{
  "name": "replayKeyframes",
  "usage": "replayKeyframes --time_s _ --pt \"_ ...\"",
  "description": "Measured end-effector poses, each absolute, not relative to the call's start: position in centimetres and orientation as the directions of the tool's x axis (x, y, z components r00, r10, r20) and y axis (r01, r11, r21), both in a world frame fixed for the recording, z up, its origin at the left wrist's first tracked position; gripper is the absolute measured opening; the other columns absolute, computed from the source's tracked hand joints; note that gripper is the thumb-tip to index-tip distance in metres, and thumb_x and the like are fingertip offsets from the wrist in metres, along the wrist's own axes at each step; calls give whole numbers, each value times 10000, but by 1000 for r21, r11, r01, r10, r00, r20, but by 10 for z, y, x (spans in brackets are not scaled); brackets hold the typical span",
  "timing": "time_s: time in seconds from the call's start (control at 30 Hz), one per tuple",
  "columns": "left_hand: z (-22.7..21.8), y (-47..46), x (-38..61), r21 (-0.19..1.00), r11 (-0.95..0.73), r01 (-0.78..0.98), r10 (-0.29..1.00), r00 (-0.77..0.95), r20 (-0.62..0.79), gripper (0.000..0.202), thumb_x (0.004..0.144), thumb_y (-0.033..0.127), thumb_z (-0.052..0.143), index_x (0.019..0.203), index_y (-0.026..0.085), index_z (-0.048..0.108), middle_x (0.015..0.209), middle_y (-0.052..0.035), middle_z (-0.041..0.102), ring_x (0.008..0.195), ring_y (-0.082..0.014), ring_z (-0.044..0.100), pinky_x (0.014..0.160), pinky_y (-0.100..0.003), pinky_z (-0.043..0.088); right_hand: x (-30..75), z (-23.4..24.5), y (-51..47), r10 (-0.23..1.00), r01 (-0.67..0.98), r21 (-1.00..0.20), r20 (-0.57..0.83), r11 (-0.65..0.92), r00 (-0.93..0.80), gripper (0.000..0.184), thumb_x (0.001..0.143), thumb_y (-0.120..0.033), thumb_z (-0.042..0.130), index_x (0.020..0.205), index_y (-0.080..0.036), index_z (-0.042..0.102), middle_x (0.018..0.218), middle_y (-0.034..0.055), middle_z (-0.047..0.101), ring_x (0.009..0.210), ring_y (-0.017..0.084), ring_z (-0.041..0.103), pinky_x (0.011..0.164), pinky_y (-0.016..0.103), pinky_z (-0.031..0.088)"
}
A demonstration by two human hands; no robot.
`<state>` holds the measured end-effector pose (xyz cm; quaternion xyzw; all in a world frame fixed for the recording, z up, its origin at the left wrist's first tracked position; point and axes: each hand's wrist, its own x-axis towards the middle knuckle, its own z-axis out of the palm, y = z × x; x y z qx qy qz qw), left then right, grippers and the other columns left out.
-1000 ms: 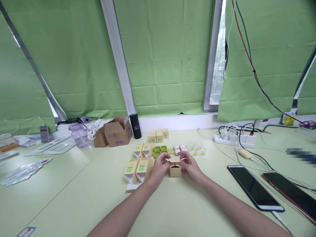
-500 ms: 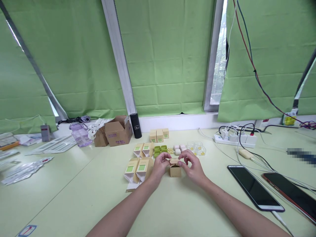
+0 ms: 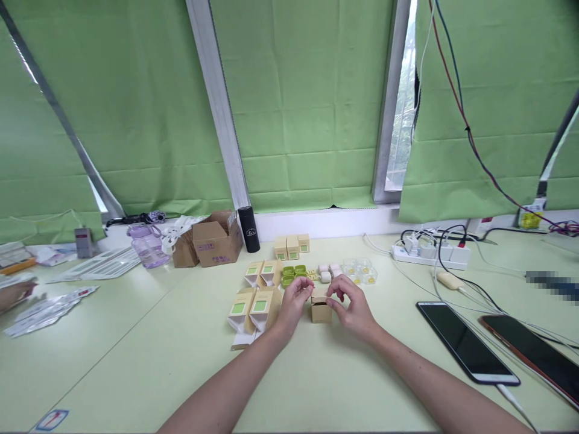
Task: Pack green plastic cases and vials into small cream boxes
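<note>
Both hands pinching the box (image 3: 321, 308) mid-frame on the counter (image 3: 316, 374): left hand (image 3: 296, 300), right hand (image 3: 350, 303). Best pressing the top flap evenly, corners squared, box steady.

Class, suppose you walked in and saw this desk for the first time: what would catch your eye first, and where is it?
First, the two hands at the centre of the pale green table: the left hand and right hand pinch the top of a small brown box. Just left of them lie open boxes with green labels. Two dark phones lie at the right, under green blinds.
</note>
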<state>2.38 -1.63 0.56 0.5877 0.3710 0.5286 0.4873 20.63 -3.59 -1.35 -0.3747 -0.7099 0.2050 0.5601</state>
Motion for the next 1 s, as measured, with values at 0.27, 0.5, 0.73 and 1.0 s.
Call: replayKeyframes --time_s 0.27,0.5,0.73,1.0 --pt "3 -15 23 956 -283 -72 940 176 292 204 778 351 746 885 202 658 919 -40 630 904 -206 568 838 -302 445 206 -14 -36 772 308 -719 628 623 -98 57 834 -221 656 817 -254 612 847 39 584 768 220 500 702 358 423" --pt "1 -14 22 959 -279 -59 941 182 285 218 735 325 739 903 212 659 951 -42 630 889 -202 557 823 -302 438 207 -16 -36 766 320 -704 629 634 -132 60 817 -210 653 822 -260 621 843 42 587 773 230 516 711 366 430" --pt "1 -14 22 956 -289 -50 939 181 293 189 729 269 719 892 208 647 942 -33 624 807 -173 514 784 -293 426 208 -17 -36 752 333 -684 641 649 -150 72 823 -187 636 812 -257 626 835 39 594 774 229 535 699 353 423" --pt "0 -15 22 955 -295 -43 938 177 298 219 724 281 735 914 214 649 954 -34 623 806 -176 509 774 -294 416 207 -14 -38 765 301 -711 634 636 -118 109 907 -320 617 821 -255 626 808 44 597 745 224 513 680 359 420"
